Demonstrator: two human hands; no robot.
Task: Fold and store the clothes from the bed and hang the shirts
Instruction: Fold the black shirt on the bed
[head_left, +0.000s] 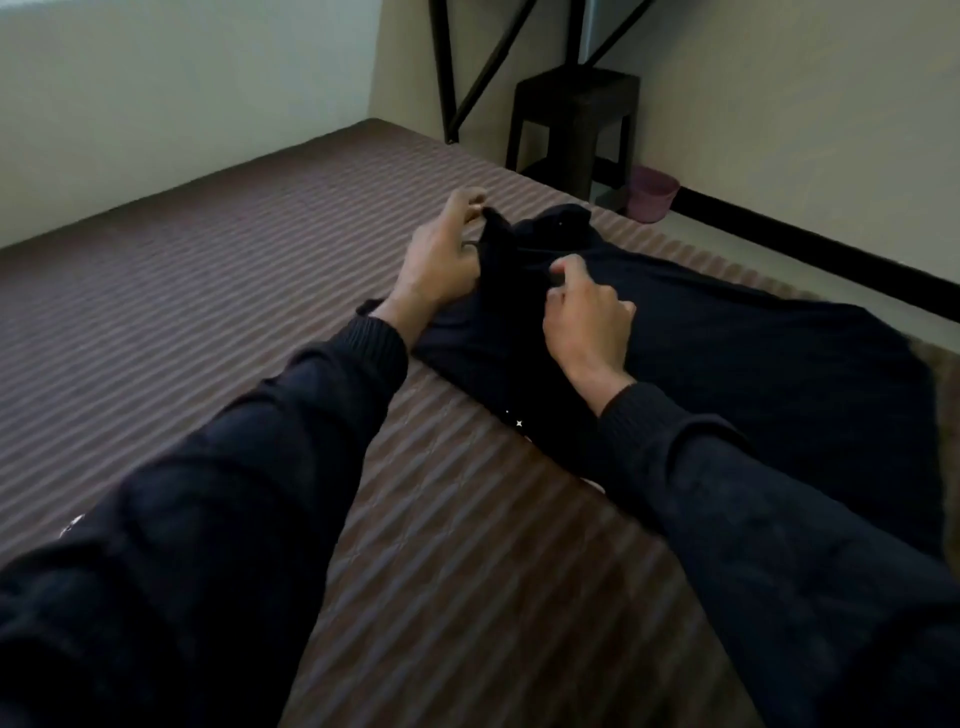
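Currently mid-fold: dark garment (727, 353) lies spread on the striped bed (208, 291); left hand (441, 254) pinches a raised fold, right hand (587, 317) curls on cloth beside it; next move, judged: carry that fold across, keeping edges aligned.

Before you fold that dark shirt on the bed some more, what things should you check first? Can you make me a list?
1. Left hand holds the dark shirt: ok, its fingers pinch a raised edge of cloth.
2. Right hand holds it too: ok, its fingers are curled on the cloth.
3. Shirt lies on the bed: ok, most of it is spread over the striped cover.
4. Shirt is smooth: not ok, it is bunched up between the hands.
5. Room on the bed to fold: ok, bare striped cover shows to the left.
6. Buttons or sleeves sorted: cannot tell, the cloth is too dark.
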